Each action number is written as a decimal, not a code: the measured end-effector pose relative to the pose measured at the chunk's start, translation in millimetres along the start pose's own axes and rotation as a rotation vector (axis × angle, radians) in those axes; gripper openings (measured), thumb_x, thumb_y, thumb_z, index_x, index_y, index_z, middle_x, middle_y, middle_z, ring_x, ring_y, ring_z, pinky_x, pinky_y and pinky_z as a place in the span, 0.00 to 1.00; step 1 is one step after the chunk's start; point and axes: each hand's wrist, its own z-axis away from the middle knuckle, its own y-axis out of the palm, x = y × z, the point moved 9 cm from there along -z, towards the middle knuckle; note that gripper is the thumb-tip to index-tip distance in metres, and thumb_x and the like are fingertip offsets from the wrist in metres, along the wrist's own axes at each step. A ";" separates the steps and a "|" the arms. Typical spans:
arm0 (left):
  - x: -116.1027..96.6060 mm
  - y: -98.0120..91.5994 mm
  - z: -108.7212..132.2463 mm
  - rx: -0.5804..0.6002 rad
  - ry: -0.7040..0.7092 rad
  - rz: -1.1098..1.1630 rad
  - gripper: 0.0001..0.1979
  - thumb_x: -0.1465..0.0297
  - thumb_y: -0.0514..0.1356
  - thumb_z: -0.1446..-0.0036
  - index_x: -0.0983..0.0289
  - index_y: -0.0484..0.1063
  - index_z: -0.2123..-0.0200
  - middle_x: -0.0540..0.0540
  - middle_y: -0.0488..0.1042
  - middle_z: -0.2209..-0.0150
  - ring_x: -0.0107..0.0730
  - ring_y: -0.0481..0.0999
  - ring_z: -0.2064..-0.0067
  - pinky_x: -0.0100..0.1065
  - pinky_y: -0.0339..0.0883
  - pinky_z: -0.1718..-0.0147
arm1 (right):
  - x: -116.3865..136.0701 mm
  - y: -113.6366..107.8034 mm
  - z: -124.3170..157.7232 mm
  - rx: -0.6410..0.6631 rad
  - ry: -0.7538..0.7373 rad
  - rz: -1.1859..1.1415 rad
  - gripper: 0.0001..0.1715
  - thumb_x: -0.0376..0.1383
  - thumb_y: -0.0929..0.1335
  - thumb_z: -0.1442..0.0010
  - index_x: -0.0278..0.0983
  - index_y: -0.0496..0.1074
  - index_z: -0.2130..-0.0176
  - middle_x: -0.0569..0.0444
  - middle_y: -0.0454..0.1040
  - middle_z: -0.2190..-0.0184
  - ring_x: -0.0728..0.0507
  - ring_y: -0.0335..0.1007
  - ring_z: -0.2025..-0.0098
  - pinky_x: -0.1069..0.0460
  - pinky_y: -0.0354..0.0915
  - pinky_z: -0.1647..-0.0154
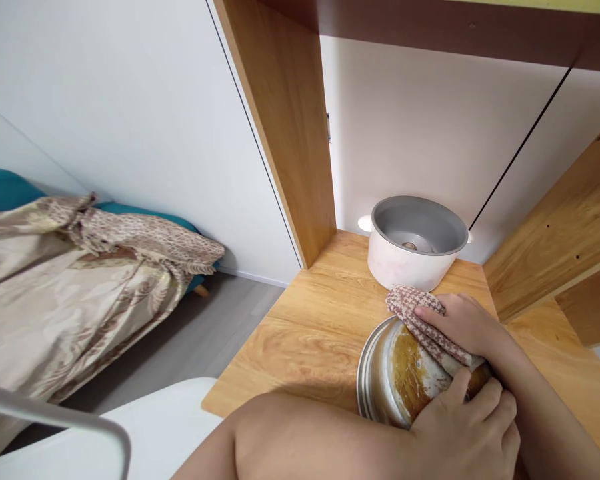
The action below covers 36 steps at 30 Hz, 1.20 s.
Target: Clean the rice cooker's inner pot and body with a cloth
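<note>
A metal pot (405, 373) with brown stains and scratched patches on its base lies tilted on the wooden desktop, its ringed rim toward the left. My left hand (473, 420) reaches across from below and grips the near right part of the pot, fingers curled over it. In my right hand (463, 323) is a folded brown-and-white checked cloth (414, 308), pressed along the pot's upper far side. The pot's far right end is hidden behind my hands. Just beyond the cloth stands a white pot (405, 263) with a grey inside, upright and uncovered.
The wooden desktop (290, 327) runs between a left upright panel (290, 127) and a right panel (570, 220), with a shelf (455, 33) overhead. A white chair (175, 427) is at lower left. Farther left, a teal sofa (10, 190) carries a patterned cover (90, 300).
</note>
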 end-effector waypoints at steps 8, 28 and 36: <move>2.0 -3.7 -0.7 -0.009 -0.009 0.013 0.15 0.69 0.53 0.29 0.62 0.82 0.54 0.55 0.80 0.47 0.39 0.71 0.43 0.45 0.63 0.49 | -0.4 1.4 -0.8 0.013 0.015 0.017 0.32 0.60 0.58 0.31 0.41 0.76 0.67 0.48 0.82 0.64 0.35 0.77 0.57 0.46 0.61 0.58; 3.3 -3.6 -2.0 -0.031 -0.050 -0.005 0.14 0.69 0.55 0.30 0.63 0.82 0.55 0.56 0.79 0.50 0.39 0.71 0.47 0.43 0.61 0.49 | 1.0 4.3 -2.7 0.033 -0.030 -0.009 0.33 0.60 0.57 0.30 0.42 0.77 0.65 0.48 0.83 0.62 0.36 0.77 0.56 0.47 0.61 0.57; 2.5 -1.4 -2.9 -0.022 -0.052 -0.018 0.14 0.69 0.55 0.31 0.63 0.81 0.55 0.58 0.79 0.52 0.41 0.71 0.48 0.43 0.60 0.50 | -3.7 0.5 -2.8 -0.016 0.036 0.086 0.36 0.62 0.57 0.31 0.41 0.78 0.66 0.45 0.82 0.64 0.35 0.77 0.58 0.46 0.61 0.60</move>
